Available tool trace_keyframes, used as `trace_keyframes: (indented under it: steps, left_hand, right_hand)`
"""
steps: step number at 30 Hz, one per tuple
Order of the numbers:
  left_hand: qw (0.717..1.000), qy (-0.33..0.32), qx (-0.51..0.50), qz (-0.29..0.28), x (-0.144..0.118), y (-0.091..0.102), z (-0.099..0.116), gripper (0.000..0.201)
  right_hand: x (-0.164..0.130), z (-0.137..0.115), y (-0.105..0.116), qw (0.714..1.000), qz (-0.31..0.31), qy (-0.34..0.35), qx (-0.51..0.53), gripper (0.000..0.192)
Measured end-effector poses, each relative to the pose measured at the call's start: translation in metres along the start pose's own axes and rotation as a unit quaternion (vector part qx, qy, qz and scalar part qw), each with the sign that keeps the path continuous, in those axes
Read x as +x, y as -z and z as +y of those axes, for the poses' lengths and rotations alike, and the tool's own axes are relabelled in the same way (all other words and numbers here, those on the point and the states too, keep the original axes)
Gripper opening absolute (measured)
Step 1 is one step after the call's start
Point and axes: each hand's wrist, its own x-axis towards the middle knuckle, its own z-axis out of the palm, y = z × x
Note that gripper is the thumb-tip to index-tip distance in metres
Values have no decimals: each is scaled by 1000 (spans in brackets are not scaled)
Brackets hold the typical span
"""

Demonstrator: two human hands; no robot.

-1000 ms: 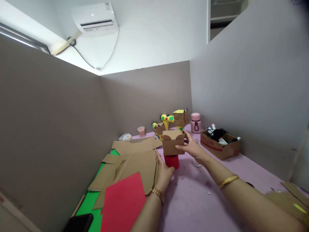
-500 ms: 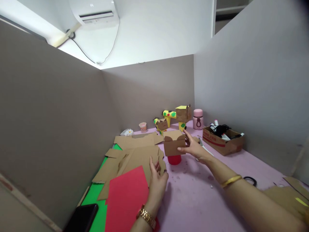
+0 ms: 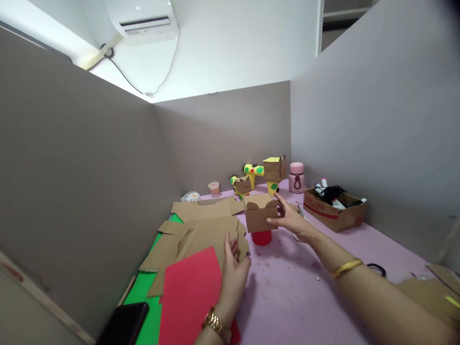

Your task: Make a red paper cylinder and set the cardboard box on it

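Observation:
A small brown cardboard box [image 3: 261, 220], with two rounded ear-like flaps on its front top edge, rests on a red cylinder [image 3: 261, 237]. At the box's right side is my right hand [image 3: 289, 221]: thumb against the front face, forefinger raised by the top corner, other fingers partly hidden beside the box. My left hand [image 3: 235, 266] is open and holds nothing, above the right edge of a red sheet [image 3: 190, 297] and near brown cardboard pieces [image 3: 208, 235].
Behind stand yellow spotted figures with cardboard heads [image 3: 275, 170], a pink bottle [image 3: 296, 178] and a paper cup [image 3: 214, 189]. A carton [image 3: 334, 214] of markers is right, near a black ring [image 3: 376, 270]. A phone [image 3: 124, 323] lies left. Grey panels [image 3: 223, 139] enclose the table.
The view has shifted very slightly. Both hands and the cardboard box keep nearly the same places, with my right hand still at the box's right side.

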Motion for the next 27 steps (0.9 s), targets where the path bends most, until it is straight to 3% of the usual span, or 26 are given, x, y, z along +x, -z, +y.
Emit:
trace_keyframes:
  steps: [7,12,15,21,27]
  left_hand:
    - [999,-13,1,31,5,3,7,85]
    - [999,-2,16,29,8,2,13,74]
    - [999,-2,23,40,11,1,15,69]
    - [999,-8,22,35,8,-1,16,67]
    - [999,-10,24,43,-5,13,15,70]
  right_hand:
    - [2,-3,1,999,43,19,23,55]
    - [-2,-7,22,985,162,41,36,53]
    - [-5,-5,32,980,189,42,40,53]
    - [-1,-6,7,991,114,53,37,56]
    - [4,2,-12,998,40,39,32,58]
